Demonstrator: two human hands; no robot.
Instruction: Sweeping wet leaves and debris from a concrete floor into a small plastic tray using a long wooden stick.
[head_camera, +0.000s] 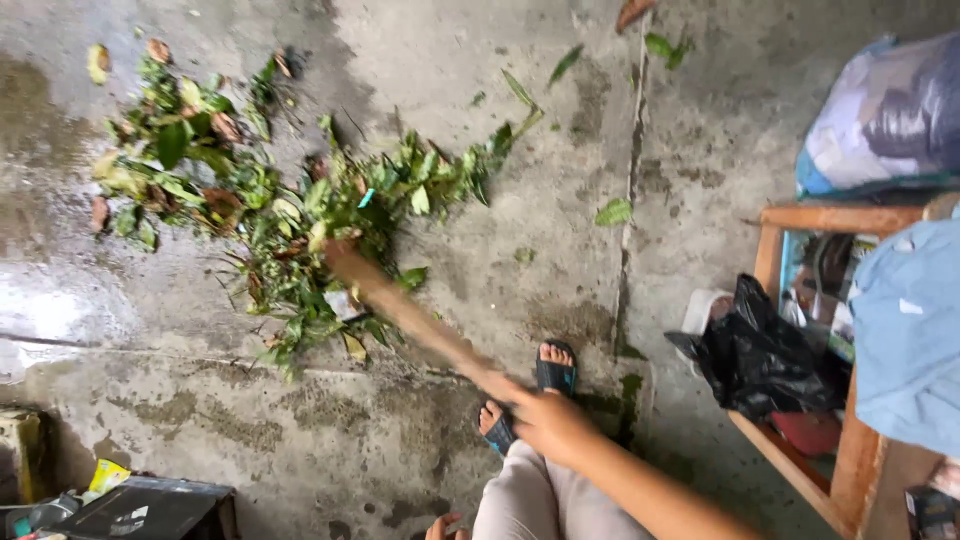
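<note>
1. Gripping the wooden broom handle (410, 315) is your right hand (548, 420), fingers wrapped tight round its near end, just above your sandalled feet (555, 368). The handle is blurred, so its exact surface cannot be read.
2. The handle runs up and left from that hand, and its far end is buried in the pile of green leaves (270, 200); take the pile as your landmark. The broom head itself is hidden among the leaves.
3. Your left hand (444, 526) shows only as fingertips at the bottom edge, well below the pile and off the handle; whether it is open or curled you cannot tell.
4. Judge the handle as stiff, light and dry enough to hold firm. A grip at the end gives reach but little leverage; a second hold nearer the pile would steady it.
5. The leaves look light, soft and limp, with thin twigs mixed in. The concrete floor (480, 250) under the pile is dark and wet, so expect them to cling and drag instead of sliding freely.
6. Stray leaves (614, 211) lie right of the pile, apart from it.
7. Farther right of the pile stands a wooden rack (800, 465) with a black plastic bag (760, 355) hanging over it.
</note>
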